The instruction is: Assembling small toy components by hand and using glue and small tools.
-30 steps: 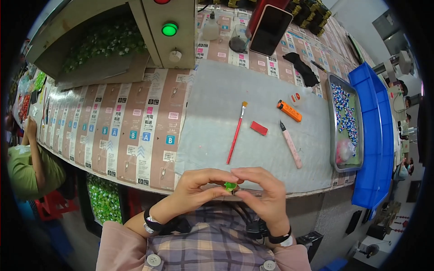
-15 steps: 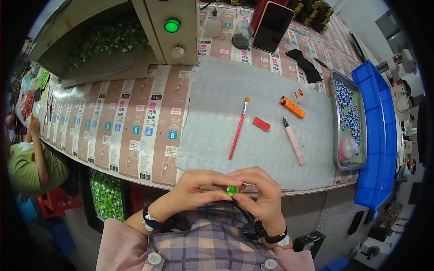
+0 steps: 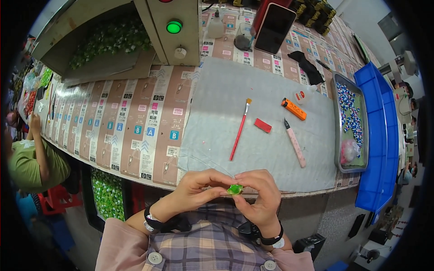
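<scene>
Between my two hands, just off the table's near edge, is a small shiny green piece (image 3: 234, 189), too small to name exactly. My left hand (image 3: 202, 187) pinches it from the left with thumb and forefinger. From the other side, the thumb and fingers of my right hand (image 3: 260, 194) grip it too. On the grey cloth (image 3: 217, 135) beyond them lie a red-handled brush (image 3: 239, 133), a small red block (image 3: 262, 125), a craft knife (image 3: 295, 143) with a pale pink handle and an orange utility cutter or lighter-like piece (image 3: 294, 109).
A metal tray (image 3: 337, 135) of small blue, white and red pieces stands right, beside a blue bin (image 3: 373, 135). At the back are a phone (image 3: 275, 28), a small bottle (image 3: 216, 26) and a black cloth (image 3: 306, 67). A metal cabinet (image 3: 176, 34) holds green pieces. Another person (image 3: 34, 162) sits far left.
The green piece has been turned between my fingers, showing a different side. Both hands stay in nearly the same place; the whole view has shifted slightly.
</scene>
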Demonstrator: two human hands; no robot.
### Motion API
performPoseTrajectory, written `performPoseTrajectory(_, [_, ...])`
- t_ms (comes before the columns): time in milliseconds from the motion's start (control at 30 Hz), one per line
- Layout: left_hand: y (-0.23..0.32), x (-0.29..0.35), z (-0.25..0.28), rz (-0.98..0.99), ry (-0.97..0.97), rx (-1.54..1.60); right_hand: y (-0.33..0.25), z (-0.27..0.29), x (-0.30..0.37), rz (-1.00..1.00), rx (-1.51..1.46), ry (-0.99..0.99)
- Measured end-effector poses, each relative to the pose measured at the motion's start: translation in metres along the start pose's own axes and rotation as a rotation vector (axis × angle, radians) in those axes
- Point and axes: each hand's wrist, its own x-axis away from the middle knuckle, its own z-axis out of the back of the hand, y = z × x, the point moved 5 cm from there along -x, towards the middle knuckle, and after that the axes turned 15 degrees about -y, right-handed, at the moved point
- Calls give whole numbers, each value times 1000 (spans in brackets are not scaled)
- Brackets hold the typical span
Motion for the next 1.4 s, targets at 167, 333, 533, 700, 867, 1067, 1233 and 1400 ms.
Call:
performPoseTrajectory(167, [1, 0, 1, 12, -17, -46, 5, -1, 2, -27, -86, -20])
performPoseTrajectory(333, [-1, 0, -1, 16, -32, -9, 4, -2, 4, -26, -70, 3])
performPoseTrajectory(533, [-1, -4, -3, 12, -52, 145, 3, -2, 5, -36, -70, 33])
performPoseTrajectory(700, [-4, -2, 0, 18, -42, 130, 3, -4, 4, -37, -95, 23])
performPoseTrajectory(867, [-7, -5, 0, -14, -36, 132, 4, -3, 5, -49, -61, 69])
performPoseTrajectory(1067, [-13, -4, 1, -6, -17, 199, 2, -5, 5, -54, -53, 54])
performPoseTrajectory(1233, [-14, -2, 4, -26, 25, 169, 10, -6, 2, -97, -135, 3])
performPoseTrajectory(1400, [-13, -4, 4, -42, 16, 102, 8, -5, 1, -146, -141, -36])
